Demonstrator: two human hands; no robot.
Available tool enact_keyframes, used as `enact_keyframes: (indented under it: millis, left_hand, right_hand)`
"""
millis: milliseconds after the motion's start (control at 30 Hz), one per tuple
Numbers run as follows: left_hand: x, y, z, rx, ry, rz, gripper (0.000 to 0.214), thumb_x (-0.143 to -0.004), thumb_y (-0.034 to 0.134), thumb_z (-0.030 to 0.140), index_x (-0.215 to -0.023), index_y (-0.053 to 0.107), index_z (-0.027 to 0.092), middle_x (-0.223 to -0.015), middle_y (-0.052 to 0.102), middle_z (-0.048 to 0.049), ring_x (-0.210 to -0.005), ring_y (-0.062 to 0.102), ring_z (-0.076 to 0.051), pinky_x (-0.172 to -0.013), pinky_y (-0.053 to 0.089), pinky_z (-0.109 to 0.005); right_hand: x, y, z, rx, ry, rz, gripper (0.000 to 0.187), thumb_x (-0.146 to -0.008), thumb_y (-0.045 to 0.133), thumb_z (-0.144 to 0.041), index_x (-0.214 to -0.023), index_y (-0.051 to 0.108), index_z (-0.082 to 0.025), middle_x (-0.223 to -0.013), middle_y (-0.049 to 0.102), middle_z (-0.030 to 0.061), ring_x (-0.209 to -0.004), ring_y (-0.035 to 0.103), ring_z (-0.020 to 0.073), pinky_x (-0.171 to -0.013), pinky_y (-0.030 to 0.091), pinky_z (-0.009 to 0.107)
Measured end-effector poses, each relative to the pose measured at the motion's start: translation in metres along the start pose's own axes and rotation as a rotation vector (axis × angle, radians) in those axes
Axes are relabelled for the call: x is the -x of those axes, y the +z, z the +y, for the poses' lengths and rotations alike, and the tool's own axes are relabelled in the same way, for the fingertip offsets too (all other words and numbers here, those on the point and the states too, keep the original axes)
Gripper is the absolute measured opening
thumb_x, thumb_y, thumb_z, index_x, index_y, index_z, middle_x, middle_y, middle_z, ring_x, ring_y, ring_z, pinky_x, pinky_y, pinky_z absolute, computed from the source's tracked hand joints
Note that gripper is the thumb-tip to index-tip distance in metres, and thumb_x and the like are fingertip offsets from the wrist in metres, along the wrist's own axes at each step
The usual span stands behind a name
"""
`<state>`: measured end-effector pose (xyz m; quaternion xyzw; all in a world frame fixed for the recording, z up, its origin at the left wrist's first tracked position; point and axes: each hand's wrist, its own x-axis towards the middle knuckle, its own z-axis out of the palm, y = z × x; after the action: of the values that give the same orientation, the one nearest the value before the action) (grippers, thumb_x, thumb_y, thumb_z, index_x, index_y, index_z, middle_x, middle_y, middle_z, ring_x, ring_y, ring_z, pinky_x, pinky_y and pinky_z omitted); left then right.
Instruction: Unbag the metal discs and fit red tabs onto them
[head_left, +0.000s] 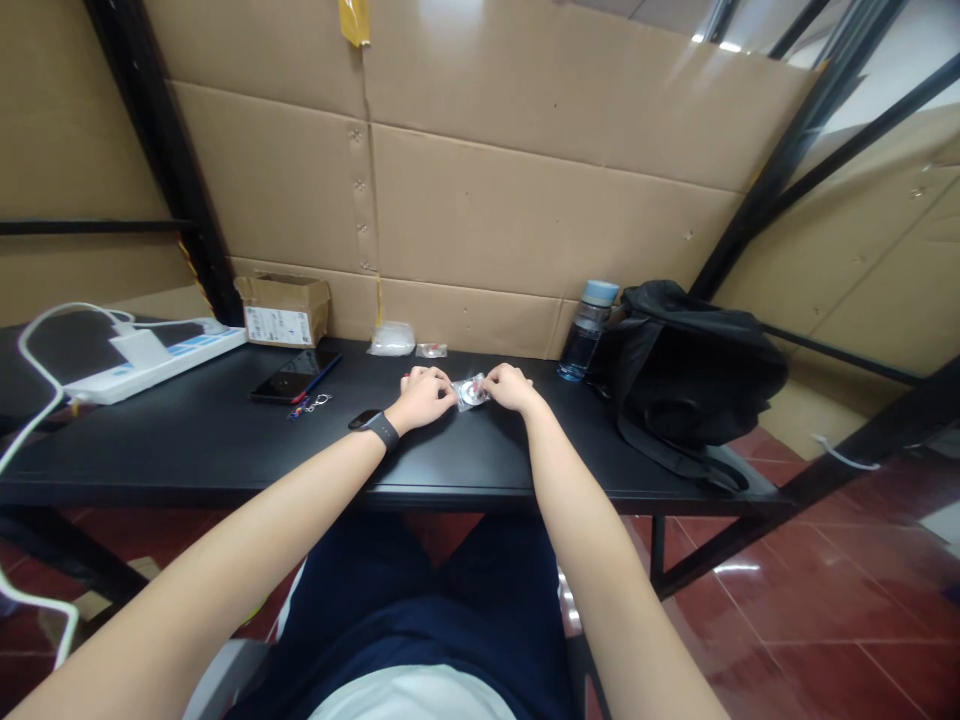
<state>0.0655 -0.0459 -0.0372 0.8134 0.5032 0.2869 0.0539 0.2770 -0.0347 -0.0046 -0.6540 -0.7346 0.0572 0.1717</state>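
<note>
Between my hands, low over the black table, is a small clear plastic packet [471, 391] with something round, whitish and partly red inside. My left hand [424, 396], a dark watch on its wrist, pinches the packet's left edge. At the opposite edge my right hand [510, 387] grips it with bent fingers. What exactly the packet contains is too small to make out. Beyond my hands lie a similar small packet [431, 350] and a pile of clear plastic bags [392, 339].
Left on the black table [225, 450] are a phone [296, 375], a keychain [310, 405], an open cardboard box [283, 310] and a white power strip [161, 365] with cables. A water bottle [586, 332] and black backpack [690, 365] stand right. Cardboard panels [480, 210] wall the back.
</note>
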Motion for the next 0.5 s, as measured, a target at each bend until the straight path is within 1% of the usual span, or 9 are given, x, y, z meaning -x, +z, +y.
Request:
enact_keyframes:
  millis: [67,133,200,267,333,433,500]
  left_hand:
    - [0.001,0.001,-0.001,-0.032,0.024,-0.008,0.023,-0.088,0.058,0.038,-0.077,0.075,0.025,-0.116,0.068,-0.0038,-0.116,0.047,-0.03,-0.097,0.036,-0.048]
    - [0.001,0.001,-0.002,-0.049,0.072,0.004,0.023,-0.088,0.057,0.037,-0.078,0.075,0.025,-0.115,0.068,-0.0046,-0.116,0.046,-0.03,-0.098,0.035,-0.048]
    - [0.002,-0.001,-0.003,-0.051,0.106,0.017,0.024,-0.089,0.056,0.038,-0.08,0.074,0.025,-0.114,0.068,-0.0051,-0.116,0.047,-0.03,-0.097,0.036,-0.047]
    - [0.001,-0.006,-0.004,-0.055,0.105,0.041,0.024,-0.089,0.055,0.038,-0.081,0.074,0.025,-0.113,0.069,-0.0052,-0.114,0.048,-0.029,-0.096,0.037,-0.047]
    - [0.0,-0.011,-0.006,-0.061,0.056,0.079,0.025,-0.089,0.055,0.037,-0.081,0.074,0.025,-0.113,0.069,-0.0054,-0.113,0.049,-0.029,-0.094,0.038,-0.046]
    - [-0.004,-0.021,-0.014,-0.051,-0.064,0.137,0.025,-0.088,0.055,0.037,-0.081,0.076,0.025,-0.113,0.07,-0.0052,-0.111,0.051,-0.03,-0.094,0.041,-0.045]
    - [-0.007,-0.028,-0.024,-0.028,-0.158,0.171,0.025,-0.087,0.055,0.038,-0.082,0.077,0.026,-0.115,0.071,-0.0043,-0.113,0.052,-0.031,-0.094,0.042,-0.045]
  right_hand:
    - [0.0,0.002,-0.002,0.034,0.042,0.014,0.023,-0.089,0.059,-0.034,-0.078,0.078,-0.024,-0.103,0.074,0.0073,-0.11,0.059,0.0277,-0.092,0.043,0.041]
    - [0.001,0.001,-0.002,0.058,0.055,0.048,0.019,-0.086,0.063,-0.032,-0.076,0.077,-0.024,-0.105,0.074,0.0088,-0.112,0.059,0.0291,-0.094,0.042,0.044]
    - [0.002,-0.001,-0.001,0.057,0.061,0.101,0.014,-0.082,0.068,-0.031,-0.077,0.078,-0.023,-0.104,0.074,0.0098,-0.106,0.062,0.0279,-0.091,0.044,0.04]
    - [0.004,-0.005,0.002,0.008,0.045,0.143,0.012,-0.08,0.071,-0.03,-0.08,0.079,-0.023,-0.098,0.075,0.0096,-0.095,0.066,0.0244,-0.083,0.046,0.034]
    - [0.005,-0.01,0.007,-0.075,-0.061,0.141,0.011,-0.078,0.073,-0.027,-0.084,0.08,-0.022,-0.09,0.076,0.0069,-0.084,0.067,0.0197,-0.075,0.046,0.028]
    - [0.006,-0.013,0.012,-0.16,-0.3,0.082,0.015,-0.074,0.078,-0.024,-0.089,0.082,-0.025,-0.089,0.077,0.0018,-0.078,0.066,0.015,-0.072,0.045,0.023]
    - [0.005,-0.012,0.013,-0.16,-0.36,0.021,0.02,-0.071,0.082,-0.024,-0.091,0.083,-0.026,-0.09,0.077,0.0004,-0.077,0.065,0.014,-0.071,0.044,0.022]
